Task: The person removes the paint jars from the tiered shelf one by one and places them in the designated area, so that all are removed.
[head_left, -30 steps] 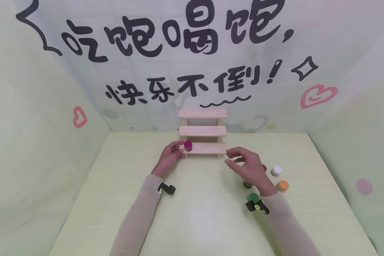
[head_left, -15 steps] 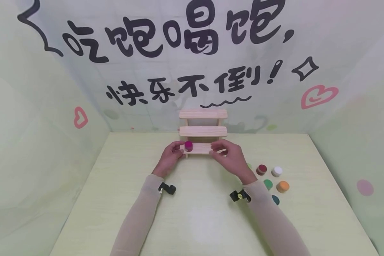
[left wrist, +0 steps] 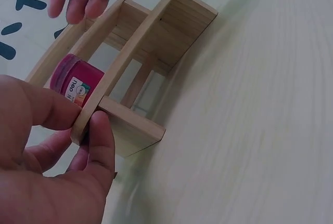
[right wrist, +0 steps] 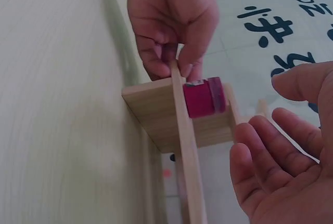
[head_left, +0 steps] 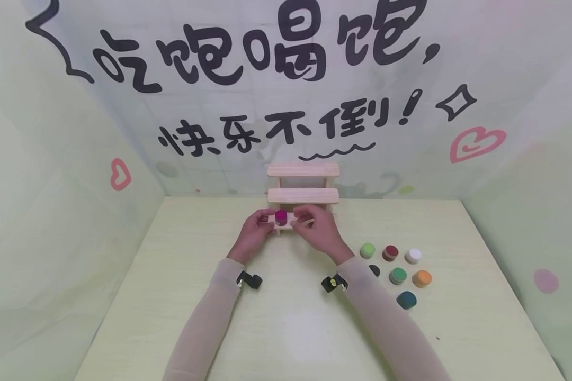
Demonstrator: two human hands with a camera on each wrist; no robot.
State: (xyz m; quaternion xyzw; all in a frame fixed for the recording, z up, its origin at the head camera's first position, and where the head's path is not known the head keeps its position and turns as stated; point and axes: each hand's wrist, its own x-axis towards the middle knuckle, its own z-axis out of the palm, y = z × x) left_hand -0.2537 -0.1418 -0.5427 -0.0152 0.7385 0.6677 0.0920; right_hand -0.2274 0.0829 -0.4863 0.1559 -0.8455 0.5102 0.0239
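Observation:
A small three-step wooden rack [head_left: 303, 196] stands against the back wall. On the left part of its lowest step sits a magenta paint jar [head_left: 280, 217], whose label shows in the left wrist view. My left hand [head_left: 251, 233] pinches that step's left end between thumb and fingers, close beside the jar [left wrist: 78, 81]. To the jar's right is my right hand [head_left: 320, 233], in front of the step. In the right wrist view this hand [right wrist: 283, 146] has bent, spread fingers with nothing between them, apart from the jar [right wrist: 205, 97].
Several more paint jars stand on the table to the right, among them a light green jar [head_left: 367, 250], a dark red jar [head_left: 390, 253], a white jar [head_left: 413, 255], an orange jar [head_left: 421, 278] and a teal jar [head_left: 407, 300]. Printed cloth walls enclose the table's back and sides.
My right hand has moved left from beside the rack to near the magenta jar, uncovering the jars on the right. My left hand stays at the step's end.

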